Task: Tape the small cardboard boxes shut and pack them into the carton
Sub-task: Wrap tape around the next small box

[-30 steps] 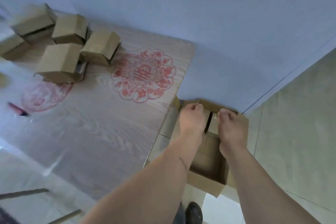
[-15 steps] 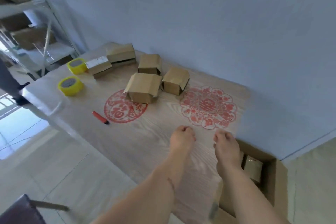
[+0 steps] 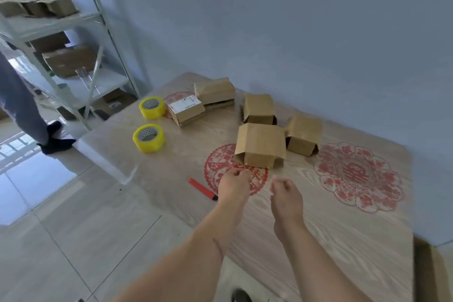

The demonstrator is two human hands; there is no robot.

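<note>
Both hands, left and right, hover empty, fingers loosely curled, above the tabletop. Five small cardboard boxes sit beyond them.

From my feed, cool daylight enters at far left and glares off the floor tiles beside the shelving rack. The table is evenly lit, with soft shadows. Wide-angle distortion bends the rack; my forearms blur slightly at the bottom edge.

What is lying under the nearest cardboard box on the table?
The nearest cardboard box sits on the table, partly over a round red paper-cut. The part of the pattern under the box is hidden.
</note>
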